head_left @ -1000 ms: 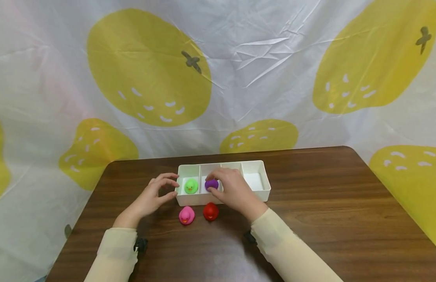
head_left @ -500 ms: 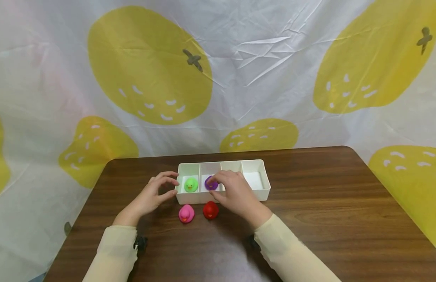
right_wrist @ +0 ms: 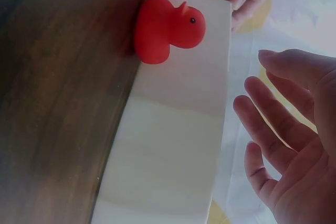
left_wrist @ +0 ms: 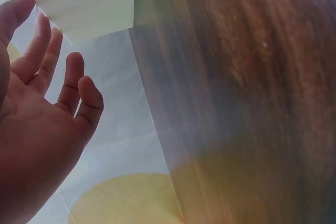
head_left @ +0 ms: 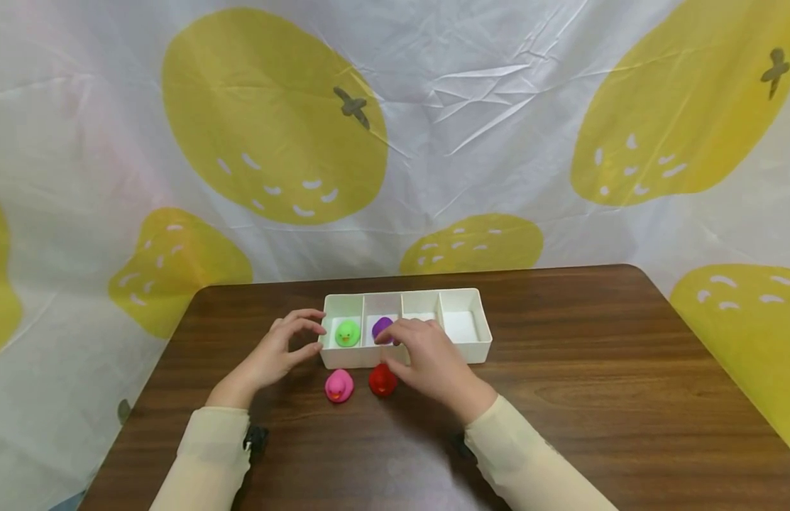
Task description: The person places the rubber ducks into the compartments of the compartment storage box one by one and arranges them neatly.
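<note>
My left hand (head_left: 275, 360) touches the left end of a white divided tray (head_left: 350, 358) with spread fingertips. Above the tray's front wall, my right hand (head_left: 433, 358) hovers with relaxed fingers and nothing between them. A green rubber duck (head_left: 347, 333) sits in the leftmost compartment. In the compartment beside it is a purple rubber duck (head_left: 382, 327), partly covered by the right fingers. On the table before the tray stand a pink rubber duck (head_left: 338, 387) and a red rubber duck (head_left: 382, 381). The right wrist view shows the red duck (right_wrist: 167, 31) apart from the right hand (right_wrist: 294, 135).
The tray's rightmost compartment (head_left: 460, 326) holds nothing visible. A brown wooden table (head_left: 593, 369) carries everything. Behind its back edge hangs a white cloth (head_left: 471, 142) with yellow fruit prints.
My right hand has let go of the purple duck and drawn back toward the tray's front, above the red duck. The left hand has stayed at the tray's end.
</note>
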`<control>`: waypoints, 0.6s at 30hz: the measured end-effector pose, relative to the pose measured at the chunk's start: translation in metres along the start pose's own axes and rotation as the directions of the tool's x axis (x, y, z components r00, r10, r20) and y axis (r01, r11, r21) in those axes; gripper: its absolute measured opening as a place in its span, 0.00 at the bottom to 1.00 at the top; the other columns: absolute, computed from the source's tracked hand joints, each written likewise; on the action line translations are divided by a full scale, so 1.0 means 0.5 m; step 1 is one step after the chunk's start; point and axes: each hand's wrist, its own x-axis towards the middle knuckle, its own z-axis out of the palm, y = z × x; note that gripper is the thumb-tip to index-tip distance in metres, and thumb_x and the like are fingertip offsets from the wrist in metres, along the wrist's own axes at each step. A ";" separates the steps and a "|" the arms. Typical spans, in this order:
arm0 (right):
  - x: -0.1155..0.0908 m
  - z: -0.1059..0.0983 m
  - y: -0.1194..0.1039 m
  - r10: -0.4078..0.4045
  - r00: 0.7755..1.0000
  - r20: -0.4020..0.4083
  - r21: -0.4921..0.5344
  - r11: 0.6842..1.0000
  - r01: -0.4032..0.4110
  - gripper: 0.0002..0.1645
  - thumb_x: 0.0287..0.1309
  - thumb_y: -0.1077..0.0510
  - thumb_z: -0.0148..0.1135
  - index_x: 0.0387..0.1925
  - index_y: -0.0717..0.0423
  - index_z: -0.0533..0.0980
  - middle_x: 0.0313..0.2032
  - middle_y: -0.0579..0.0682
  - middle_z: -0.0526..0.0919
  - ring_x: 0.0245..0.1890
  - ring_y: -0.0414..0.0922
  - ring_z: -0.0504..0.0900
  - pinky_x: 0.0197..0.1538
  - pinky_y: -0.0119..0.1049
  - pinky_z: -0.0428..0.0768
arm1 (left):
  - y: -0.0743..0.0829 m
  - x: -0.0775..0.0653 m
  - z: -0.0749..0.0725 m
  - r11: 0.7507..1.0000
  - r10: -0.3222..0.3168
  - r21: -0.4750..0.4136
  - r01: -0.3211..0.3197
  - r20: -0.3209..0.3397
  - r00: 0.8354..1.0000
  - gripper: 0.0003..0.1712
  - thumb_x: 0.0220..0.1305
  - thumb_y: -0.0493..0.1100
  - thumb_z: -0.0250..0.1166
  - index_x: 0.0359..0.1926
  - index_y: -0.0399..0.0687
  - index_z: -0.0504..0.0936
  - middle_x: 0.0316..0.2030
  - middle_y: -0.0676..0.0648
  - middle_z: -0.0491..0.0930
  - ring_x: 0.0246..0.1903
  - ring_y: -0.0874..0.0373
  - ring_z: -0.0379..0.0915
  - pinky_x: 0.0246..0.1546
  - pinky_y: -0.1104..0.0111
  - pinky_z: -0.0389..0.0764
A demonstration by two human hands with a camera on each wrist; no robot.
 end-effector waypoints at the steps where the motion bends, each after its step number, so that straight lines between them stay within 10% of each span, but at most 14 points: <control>1: -0.001 0.001 -0.001 0.000 1.000 0.004 -0.004 1.000 0.000 0.12 0.57 0.58 0.76 0.44 0.49 0.85 0.41 0.45 0.90 0.42 0.44 0.86 0.47 0.43 0.78 | 0.000 0.000 0.000 1.000 0.000 0.001 0.000 -0.001 1.000 0.12 0.67 0.37 0.70 0.50 0.42 0.83 0.68 0.41 0.73 0.59 0.43 0.65 0.61 0.48 0.68; 18: -0.018 0.018 -0.008 0.028 0.996 0.081 -0.038 0.999 -0.025 0.14 0.57 0.54 0.76 0.45 0.46 0.85 0.46 0.43 0.89 0.41 0.41 0.86 0.49 0.39 0.84 | -0.002 0.000 0.000 1.000 -0.012 -0.007 0.012 0.007 1.000 0.12 0.67 0.37 0.70 0.51 0.43 0.83 0.68 0.41 0.72 0.60 0.43 0.65 0.62 0.47 0.68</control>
